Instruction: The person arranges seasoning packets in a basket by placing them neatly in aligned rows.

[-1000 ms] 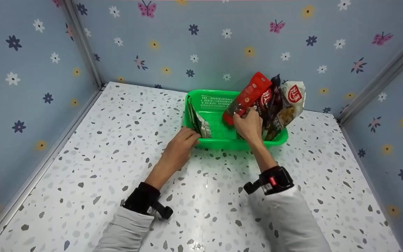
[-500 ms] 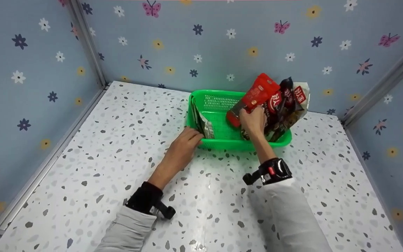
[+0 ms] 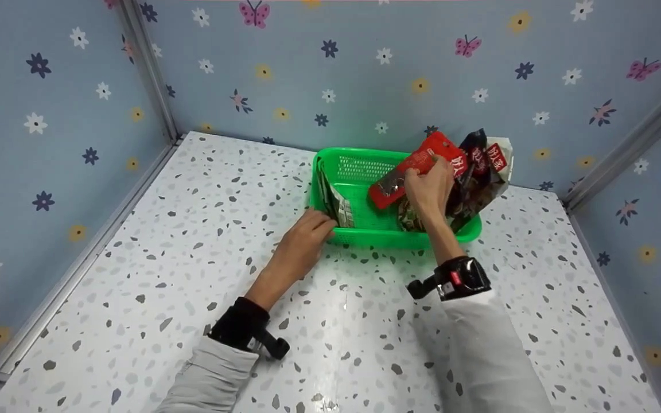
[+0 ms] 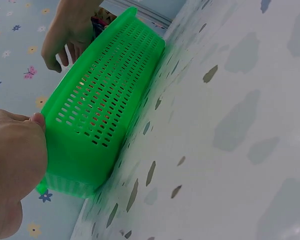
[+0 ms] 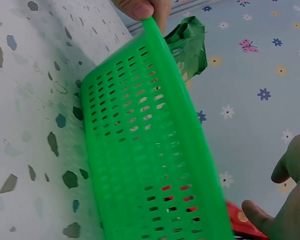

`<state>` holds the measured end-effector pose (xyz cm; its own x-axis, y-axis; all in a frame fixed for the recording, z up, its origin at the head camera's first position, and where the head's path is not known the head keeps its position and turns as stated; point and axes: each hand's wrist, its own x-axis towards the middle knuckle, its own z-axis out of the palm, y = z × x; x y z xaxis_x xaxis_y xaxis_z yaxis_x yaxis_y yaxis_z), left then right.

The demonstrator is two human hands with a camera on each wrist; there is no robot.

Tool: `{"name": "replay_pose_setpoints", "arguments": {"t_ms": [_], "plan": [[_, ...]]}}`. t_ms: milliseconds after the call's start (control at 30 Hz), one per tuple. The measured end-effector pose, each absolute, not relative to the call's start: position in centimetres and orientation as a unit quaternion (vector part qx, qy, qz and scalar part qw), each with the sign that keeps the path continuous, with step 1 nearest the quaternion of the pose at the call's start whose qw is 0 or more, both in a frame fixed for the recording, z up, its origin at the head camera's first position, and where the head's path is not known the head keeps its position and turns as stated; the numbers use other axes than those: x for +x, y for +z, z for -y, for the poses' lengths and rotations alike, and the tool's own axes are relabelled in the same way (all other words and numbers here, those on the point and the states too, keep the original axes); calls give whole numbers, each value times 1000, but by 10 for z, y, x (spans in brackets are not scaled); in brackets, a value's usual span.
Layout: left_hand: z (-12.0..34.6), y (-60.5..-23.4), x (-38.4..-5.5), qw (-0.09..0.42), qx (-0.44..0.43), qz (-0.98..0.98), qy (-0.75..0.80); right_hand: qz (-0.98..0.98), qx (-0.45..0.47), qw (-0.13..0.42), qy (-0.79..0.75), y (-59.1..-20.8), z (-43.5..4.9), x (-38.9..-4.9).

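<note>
A green plastic basket [image 3: 376, 236] with perforated sides stands against the back wall. My left hand [image 3: 299, 241] grips its near rim at the left corner, thumb outside, as the right wrist view also shows. Over the basket's right half is my right hand [image 3: 431, 192], its thumb and forefinger spread apart above a red packet [image 3: 392, 184]. That packet leans with its top toward the back right. Right of it, dark packets [image 3: 477, 180] and a pale one [image 3: 505, 150] stand tilted, partly hidden by the hand. A green packet [image 5: 189, 50] leans at the basket's left end.
The basket sits on a white speckled tabletop [image 3: 193, 229]. Blue flowered panels [image 3: 284, 63] rise behind and on both sides, with metal strips [image 3: 150, 74] at the corners. A black wrist camera strap is on each forearm.
My right hand has risen and shifted right, its fingers coming apart. The red packet's top has tipped further right, and the packets beside it have leaned right slightly. My left hand keeps its place.
</note>
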<state>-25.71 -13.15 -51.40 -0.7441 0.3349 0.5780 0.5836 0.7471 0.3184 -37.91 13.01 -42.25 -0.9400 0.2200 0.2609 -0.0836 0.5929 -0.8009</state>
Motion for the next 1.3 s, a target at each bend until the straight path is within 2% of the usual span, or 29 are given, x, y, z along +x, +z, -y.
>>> {"name": "replay_pose_setpoints", "arguments": {"t_ms": [100,200,300,467,567,733,1133,1300], "plan": [[131,-514,-257,249,-255,901,-247,882,-22,191,429,-408,-135,-386],[131,-514,-257,250,-254,901,-247,902,4,169,398,-394,-143,-391],[130,-514,-257,246,-251,902,-249,911,9,95,401,-383,-148,-388],[130,-513,-257,236,-250,906,-248,909,-14,-73,411,-383,-151,-381],[130,-512,-257,240,-250,904,-251,916,-9,-130,378,-388,-149,-377],[131,-514,-257,257,-255,897,-252,919,-10,-134,371,-400,-147,-373],[131,-514,-257,249,-251,902,-247,760,-67,-175,623,-422,-156,-364],[130,-514,-258,249,-250,902,-248,718,-93,-145,674,-429,-149,-370]]}}
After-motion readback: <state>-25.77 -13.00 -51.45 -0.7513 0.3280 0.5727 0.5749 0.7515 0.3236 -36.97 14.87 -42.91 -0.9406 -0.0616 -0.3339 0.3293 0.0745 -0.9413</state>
